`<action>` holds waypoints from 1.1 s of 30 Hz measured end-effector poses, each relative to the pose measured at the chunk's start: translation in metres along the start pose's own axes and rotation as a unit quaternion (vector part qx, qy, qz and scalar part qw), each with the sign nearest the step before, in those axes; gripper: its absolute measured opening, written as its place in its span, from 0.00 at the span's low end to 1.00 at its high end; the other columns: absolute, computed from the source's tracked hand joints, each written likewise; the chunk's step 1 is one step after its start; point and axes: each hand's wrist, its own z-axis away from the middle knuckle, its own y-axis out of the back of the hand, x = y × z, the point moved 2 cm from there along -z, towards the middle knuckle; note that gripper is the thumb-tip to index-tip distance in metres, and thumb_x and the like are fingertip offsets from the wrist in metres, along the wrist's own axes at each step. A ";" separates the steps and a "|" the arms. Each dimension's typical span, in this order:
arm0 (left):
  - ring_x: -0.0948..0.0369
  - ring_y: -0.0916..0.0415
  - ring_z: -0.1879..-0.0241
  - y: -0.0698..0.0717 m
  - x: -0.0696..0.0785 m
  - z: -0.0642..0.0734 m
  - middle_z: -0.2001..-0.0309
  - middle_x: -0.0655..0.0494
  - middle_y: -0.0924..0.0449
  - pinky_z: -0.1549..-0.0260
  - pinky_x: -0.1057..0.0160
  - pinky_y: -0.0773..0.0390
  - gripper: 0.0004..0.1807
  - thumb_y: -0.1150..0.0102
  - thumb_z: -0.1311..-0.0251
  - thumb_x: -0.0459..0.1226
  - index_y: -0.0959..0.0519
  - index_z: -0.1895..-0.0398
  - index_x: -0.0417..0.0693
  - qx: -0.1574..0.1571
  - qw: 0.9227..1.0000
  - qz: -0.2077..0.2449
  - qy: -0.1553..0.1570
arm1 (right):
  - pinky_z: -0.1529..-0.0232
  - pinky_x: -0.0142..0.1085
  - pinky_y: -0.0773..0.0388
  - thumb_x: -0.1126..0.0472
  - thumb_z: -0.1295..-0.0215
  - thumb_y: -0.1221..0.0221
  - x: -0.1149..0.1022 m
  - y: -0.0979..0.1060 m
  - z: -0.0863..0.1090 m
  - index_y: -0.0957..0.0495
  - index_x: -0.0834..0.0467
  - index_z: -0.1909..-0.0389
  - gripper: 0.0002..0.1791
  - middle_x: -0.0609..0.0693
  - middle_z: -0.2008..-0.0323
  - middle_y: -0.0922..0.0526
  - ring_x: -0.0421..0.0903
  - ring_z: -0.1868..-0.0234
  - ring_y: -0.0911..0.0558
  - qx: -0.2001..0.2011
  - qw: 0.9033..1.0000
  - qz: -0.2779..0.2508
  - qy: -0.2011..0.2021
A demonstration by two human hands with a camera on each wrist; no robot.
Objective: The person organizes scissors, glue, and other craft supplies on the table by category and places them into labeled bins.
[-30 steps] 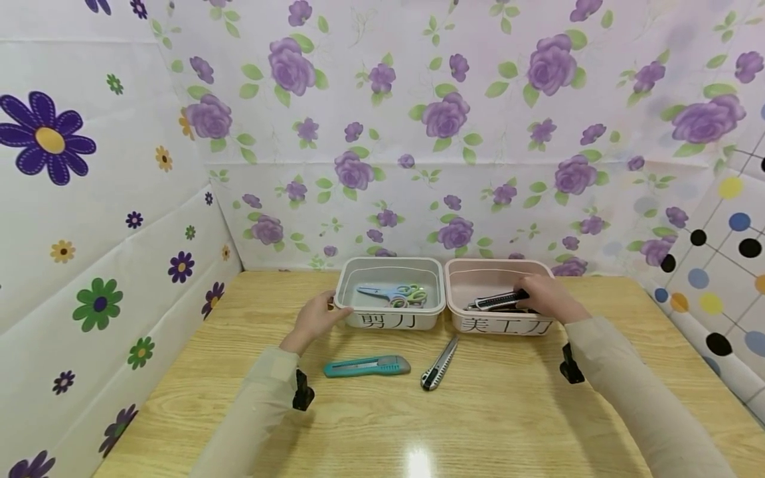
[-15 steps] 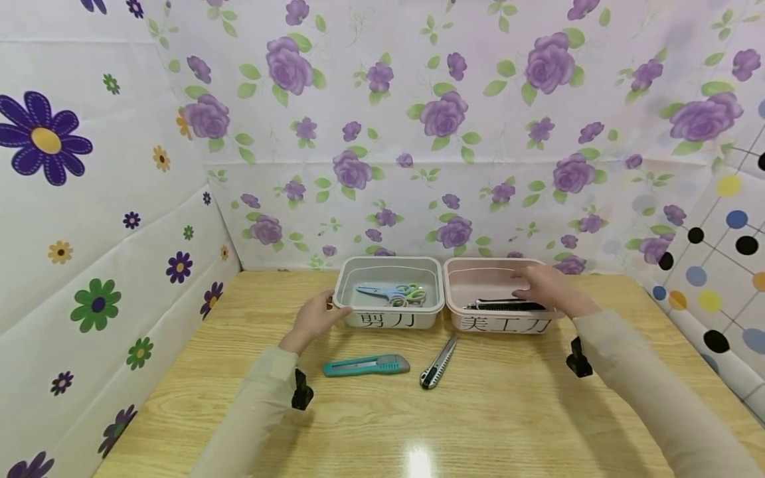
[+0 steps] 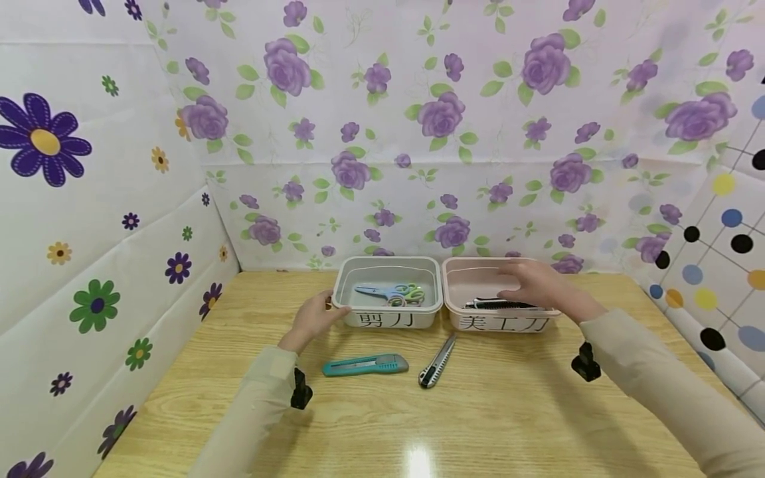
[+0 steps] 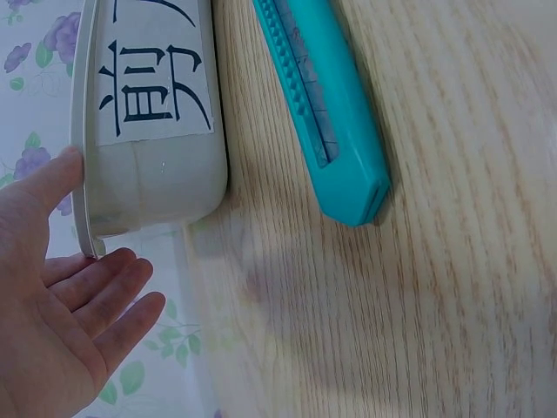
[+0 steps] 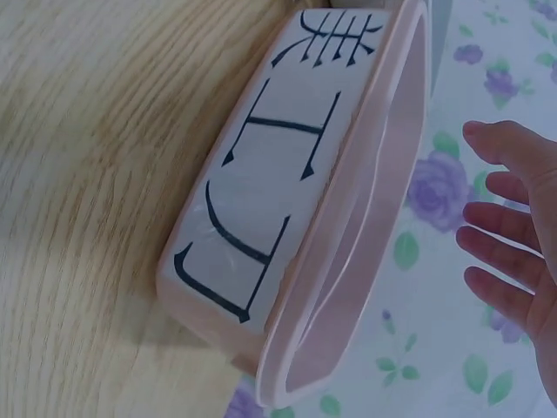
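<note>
My left hand [image 3: 313, 321] holds the near left corner of a pale grey plastic bin [image 3: 434, 318]; in the left wrist view the thumb lies on the rim and the fingertips reach beneath it. Inside that bin lie scissors [image 3: 382, 292] with blue, green and pink parts. Over the right end of a pink bin [image 3: 457, 320] hovers my right hand [image 3: 540, 287], fingers spread and holding nothing. Dark utility knives [image 3: 496, 304] lie in the pink bin. On the table in front are a teal utility knife [image 3: 366, 365] and a silver utility knife [image 3: 437, 362].
Both bins stand side by side at the back of the wooden table [image 3: 358, 431], with character labels on their fronts. Right behind them rises a floral cloth wall [image 3: 382, 199], with more patterned cloth at the left and right.
My right hand has let go of a black-and-silver utility knife in the pink bin, then lifted with its fingers opening. The left hand has stayed at the grey bin.
</note>
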 end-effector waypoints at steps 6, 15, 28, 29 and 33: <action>0.49 0.28 0.53 0.000 -0.001 0.000 0.52 0.42 0.24 0.59 0.51 0.26 0.34 0.42 0.44 0.48 0.35 0.39 0.37 -0.001 1.000 0.008 0.003 | 0.59 0.46 0.24 0.55 0.52 0.33 -0.022 -0.002 0.001 0.21 0.64 0.57 0.22 0.56 0.60 0.19 0.53 0.60 0.20 0.033 0.997 0.013 0.066; 0.48 0.28 0.52 0.000 0.000 0.000 0.51 0.42 0.25 0.58 0.50 0.26 0.33 0.42 0.43 0.48 0.35 0.39 0.37 0.000 1.000 0.006 -0.002 | 0.60 0.40 0.23 0.56 0.51 0.34 -0.061 -0.018 0.006 0.21 0.61 0.57 0.20 0.52 0.61 0.19 0.47 0.61 0.20 0.014 0.993 -0.025 0.117; 0.49 0.28 0.53 -0.002 -0.003 0.000 0.52 0.42 0.24 0.60 0.52 0.25 0.35 0.42 0.44 0.49 0.35 0.38 0.38 0.001 1.000 0.009 -0.002 | 0.55 0.40 0.25 0.56 0.51 0.35 -0.089 -0.048 0.006 0.22 0.61 0.56 0.21 0.53 0.58 0.20 0.48 0.57 0.21 -0.021 0.987 -0.090 0.132; 0.49 0.28 0.53 -0.002 -0.002 0.000 0.52 0.42 0.24 0.60 0.52 0.25 0.34 0.42 0.44 0.49 0.35 0.38 0.38 0.001 1.000 0.009 -0.002 | 0.55 0.40 0.25 0.56 0.51 0.35 -0.090 -0.051 0.006 0.22 0.60 0.56 0.20 0.53 0.58 0.20 0.48 0.57 0.22 -0.025 0.986 -0.098 0.129; 0.49 0.28 0.53 -0.002 -0.002 0.000 0.52 0.42 0.24 0.59 0.51 0.25 0.34 0.42 0.43 0.49 0.35 0.39 0.37 0.000 1.000 0.007 -0.004 | 0.55 0.40 0.25 0.57 0.51 0.35 -0.090 -0.065 0.006 0.21 0.60 0.57 0.19 0.52 0.60 0.20 0.48 0.58 0.21 -0.025 0.986 -0.113 0.124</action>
